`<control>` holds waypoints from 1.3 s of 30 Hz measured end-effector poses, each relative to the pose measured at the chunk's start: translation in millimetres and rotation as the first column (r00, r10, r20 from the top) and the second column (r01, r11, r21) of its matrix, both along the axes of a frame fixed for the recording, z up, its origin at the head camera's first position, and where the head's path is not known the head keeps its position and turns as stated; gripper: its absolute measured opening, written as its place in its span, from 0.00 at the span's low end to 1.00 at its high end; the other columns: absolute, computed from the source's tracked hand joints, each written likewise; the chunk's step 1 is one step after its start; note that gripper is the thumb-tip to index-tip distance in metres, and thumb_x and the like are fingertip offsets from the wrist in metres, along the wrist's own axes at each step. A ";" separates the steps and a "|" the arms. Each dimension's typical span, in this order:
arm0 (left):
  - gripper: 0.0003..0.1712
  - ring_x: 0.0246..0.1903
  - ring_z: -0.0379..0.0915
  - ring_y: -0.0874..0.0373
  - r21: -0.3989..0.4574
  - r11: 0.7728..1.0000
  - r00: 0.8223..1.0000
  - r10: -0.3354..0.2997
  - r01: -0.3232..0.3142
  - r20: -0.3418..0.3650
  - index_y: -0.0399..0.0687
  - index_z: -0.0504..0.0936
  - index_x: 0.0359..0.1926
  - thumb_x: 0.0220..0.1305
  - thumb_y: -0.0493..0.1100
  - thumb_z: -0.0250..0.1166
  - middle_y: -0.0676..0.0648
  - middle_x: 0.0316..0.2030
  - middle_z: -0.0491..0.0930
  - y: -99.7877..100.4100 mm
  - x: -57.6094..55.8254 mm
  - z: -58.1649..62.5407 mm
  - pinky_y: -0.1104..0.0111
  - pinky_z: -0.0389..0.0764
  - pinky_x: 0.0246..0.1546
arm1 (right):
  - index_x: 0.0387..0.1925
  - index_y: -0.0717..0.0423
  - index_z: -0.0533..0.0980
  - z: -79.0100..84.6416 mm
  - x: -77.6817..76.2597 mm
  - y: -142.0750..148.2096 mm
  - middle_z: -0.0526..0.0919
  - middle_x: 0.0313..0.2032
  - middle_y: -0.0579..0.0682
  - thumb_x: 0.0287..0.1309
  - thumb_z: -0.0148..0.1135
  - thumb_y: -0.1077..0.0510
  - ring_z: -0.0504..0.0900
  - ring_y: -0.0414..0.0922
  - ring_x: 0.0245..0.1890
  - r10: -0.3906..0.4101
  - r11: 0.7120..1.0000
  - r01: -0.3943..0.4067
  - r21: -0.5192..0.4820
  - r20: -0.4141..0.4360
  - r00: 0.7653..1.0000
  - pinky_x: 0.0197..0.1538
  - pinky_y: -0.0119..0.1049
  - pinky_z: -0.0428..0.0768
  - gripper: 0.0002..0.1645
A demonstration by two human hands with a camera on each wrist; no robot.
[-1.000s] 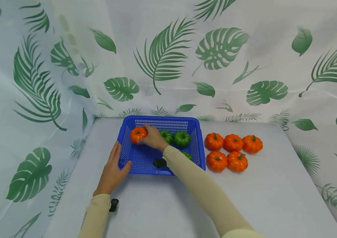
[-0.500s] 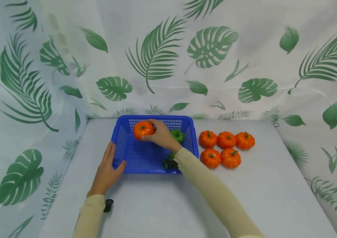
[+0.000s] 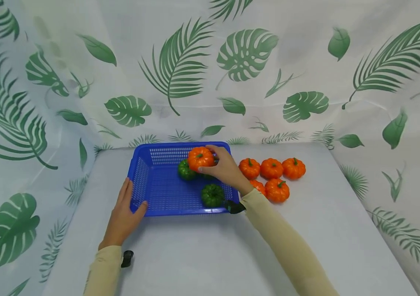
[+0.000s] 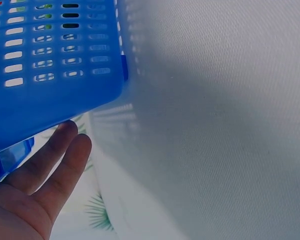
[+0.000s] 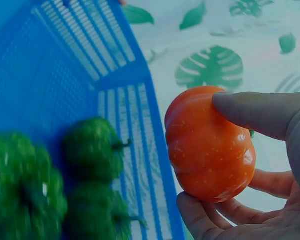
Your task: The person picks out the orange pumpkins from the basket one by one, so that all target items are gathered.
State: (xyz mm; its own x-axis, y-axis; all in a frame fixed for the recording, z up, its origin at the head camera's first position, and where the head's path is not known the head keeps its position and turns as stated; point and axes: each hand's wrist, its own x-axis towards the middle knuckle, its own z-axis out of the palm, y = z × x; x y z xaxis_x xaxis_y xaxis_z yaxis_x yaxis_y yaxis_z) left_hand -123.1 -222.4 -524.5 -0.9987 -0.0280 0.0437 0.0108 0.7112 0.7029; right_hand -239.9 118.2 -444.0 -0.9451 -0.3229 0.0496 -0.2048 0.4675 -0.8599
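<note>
My right hand [image 3: 228, 167] holds an orange pumpkin [image 3: 200, 159] with a green stem, thumb on one side and fingers on the other. It is raised over the right part of a blue plastic basket [image 3: 158, 213]. In the right wrist view the pumpkin [image 5: 210, 145] shows ribbed and glossy beside the basket's rim. Green pumpkins lie in the basket, one [image 3: 212, 195] near the front and another [image 3: 186, 170] behind, partly covered by the held one. My left hand [image 3: 122, 220] rests with straight fingers at the basket's left side; the left wrist view shows its fingers [image 4: 65, 170] beside the basket wall.
Right of the basket several orange pumpkins stand in two rows on the white table [image 3: 202, 255], one [image 3: 277, 190] at the front and one [image 3: 293, 168] at the back right. A leaf-patterned curtain [image 3: 195, 82] encloses the table at the back and sides.
My right hand has lifted the orange pumpkin from the basket's left part and carried it right, uncovering the basket floor. The left hand stays at the basket's side. The head view has shifted slightly.
</note>
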 end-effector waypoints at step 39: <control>0.54 0.82 0.37 0.33 0.002 1.000 1.000 -0.017 0.017 0.000 0.45 0.37 0.87 0.78 0.52 0.62 0.46 0.87 0.32 4.0 5.5 2.8 0.30 0.52 0.73 | 0.84 0.58 0.55 -10.7 71.8 201.4 0.61 0.77 0.66 0.68 0.73 0.46 0.66 0.68 0.72 -0.395 0.918 0.389 0.073 0.109 0.912 0.70 0.66 0.72 0.55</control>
State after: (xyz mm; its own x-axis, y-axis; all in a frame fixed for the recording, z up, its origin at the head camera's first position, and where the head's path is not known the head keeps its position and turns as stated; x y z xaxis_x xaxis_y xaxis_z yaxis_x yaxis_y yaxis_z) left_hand -117.6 -218.4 -521.6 -0.9990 -0.0111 0.0432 0.0226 0.7098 0.7041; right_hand -168.1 319.6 -454.7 -0.9941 0.0756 -0.0776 0.1060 0.5313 -0.8405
